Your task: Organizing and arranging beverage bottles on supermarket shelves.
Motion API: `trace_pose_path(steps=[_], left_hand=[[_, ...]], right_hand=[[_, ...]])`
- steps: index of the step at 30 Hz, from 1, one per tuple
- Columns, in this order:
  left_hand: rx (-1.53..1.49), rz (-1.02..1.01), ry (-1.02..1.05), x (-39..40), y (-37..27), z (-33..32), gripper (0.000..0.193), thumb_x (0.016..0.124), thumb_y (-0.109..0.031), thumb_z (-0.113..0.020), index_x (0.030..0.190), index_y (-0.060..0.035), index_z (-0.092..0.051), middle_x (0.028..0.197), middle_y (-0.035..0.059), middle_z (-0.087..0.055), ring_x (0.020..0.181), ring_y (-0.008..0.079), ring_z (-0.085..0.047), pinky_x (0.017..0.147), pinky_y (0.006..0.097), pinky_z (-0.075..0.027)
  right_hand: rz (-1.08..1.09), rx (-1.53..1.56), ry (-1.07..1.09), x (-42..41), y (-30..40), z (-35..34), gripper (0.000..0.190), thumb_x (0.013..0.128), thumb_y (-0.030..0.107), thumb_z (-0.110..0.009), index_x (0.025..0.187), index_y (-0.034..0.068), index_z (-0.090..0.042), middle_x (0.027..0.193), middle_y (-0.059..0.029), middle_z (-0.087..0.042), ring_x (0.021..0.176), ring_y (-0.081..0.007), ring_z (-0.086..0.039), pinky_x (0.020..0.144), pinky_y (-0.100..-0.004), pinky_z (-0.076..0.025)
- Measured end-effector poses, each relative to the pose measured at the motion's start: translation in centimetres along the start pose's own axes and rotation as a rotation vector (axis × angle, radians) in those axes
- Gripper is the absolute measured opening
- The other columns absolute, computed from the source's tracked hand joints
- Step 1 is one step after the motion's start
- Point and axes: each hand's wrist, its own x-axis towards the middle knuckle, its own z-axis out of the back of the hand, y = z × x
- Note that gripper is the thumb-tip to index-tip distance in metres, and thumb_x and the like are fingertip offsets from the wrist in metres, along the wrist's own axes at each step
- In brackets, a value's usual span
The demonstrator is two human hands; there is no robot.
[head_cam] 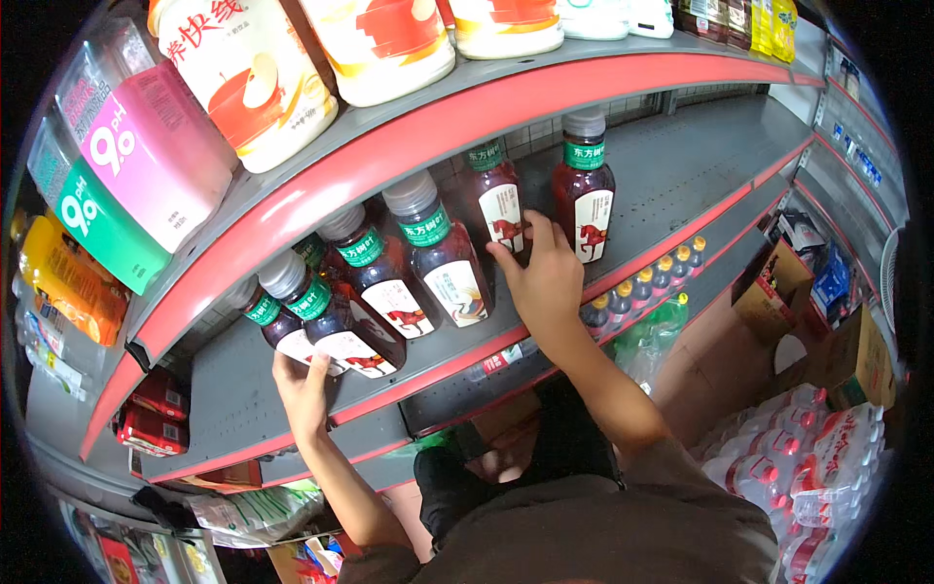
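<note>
Dark red tea bottles with green neck bands and white labels stand on a grey metal shelf [678,168]. At the left end of the row, my left hand [303,387] touches the lower parts of a front bottle [357,343] and the bottle [273,321] beside it; whether it grips either is unclear. My right hand [536,274] is at a bottle [500,197], thumb and fingers near its label, between it and the rightmost bottle [587,197]. Whether the fingers close on a bottle cannot be told. Two bottles, one with a pale-patterned label [449,270], stand between my hands.
Large white drink bottles [255,87] line the upper shelf, whose red edge [467,146] overhangs the row. Red packs [153,423] sit at the left end. Below are small orange-capped bottles [642,288]. Shrink-wrapped water bottles [803,452] and an open cardboard box [773,285] stand right.
</note>
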Motion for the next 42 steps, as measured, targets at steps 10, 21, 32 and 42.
trace_pose_path(steps=[10, 21, 32, 42], left_hand=[[-0.008, -0.030, -0.019, 0.0, 0.4, 0.1, 0.041, 0.093, -0.005, -0.076, 0.129, 0.0017, -0.057, 0.113, 0.0064, -0.066, 0.102, 0.0150, -0.063, 0.094, 0.0328, -0.051], [-0.041, -0.023, -0.079, 0.0, 0.0, -0.3, 0.043, 0.092, -0.006, -0.077, 0.130, 0.0016, -0.057, 0.113, 0.0068, -0.068, 0.102, 0.0148, -0.065, 0.093, 0.0333, -0.052], [-0.019, 0.021, -0.056, 0.0, -0.3, -0.4, 0.042, 0.092, -0.005, -0.077, 0.129, 0.0018, -0.058, 0.113, 0.0074, -0.068, 0.103, 0.0151, -0.065, 0.093, 0.0328, -0.052], [-0.023, 0.000, -0.039, -0.2, -0.5, -0.4, 0.042, 0.092, -0.005, -0.077, 0.128, 0.0020, -0.058, 0.113, 0.0072, -0.069, 0.101, 0.0150, -0.065, 0.093, 0.0329, -0.052]], right_hand=[[-0.017, 0.282, -0.172, -1.5, -0.7, 4.5, 0.057, 0.076, 0.026, -0.091, 0.121, 0.001, -0.064, 0.100, -0.0161, -0.071, 0.081, -0.0352, -0.070, 0.070, -0.0438, -0.057], [0.039, 0.206, -0.154, 0.4, -4.4, 6.3, 0.061, 0.072, 0.021, -0.092, 0.121, -0.004, -0.066, 0.094, -0.0157, -0.068, 0.081, -0.0287, -0.069, 0.074, -0.0397, -0.057], [0.103, 0.247, -0.025, -1.0, -2.7, 4.2, 0.064, 0.071, 0.022, -0.092, 0.123, -0.003, -0.066, 0.097, -0.0191, -0.069, 0.083, -0.0361, -0.070, 0.074, -0.0444, -0.057], [0.100, 0.275, -0.030, -1.6, -1.7, 4.0, 0.062, 0.069, 0.024, -0.095, 0.116, -0.004, -0.067, 0.095, -0.0190, -0.071, 0.084, -0.0345, -0.071, 0.075, -0.0439, -0.058]])
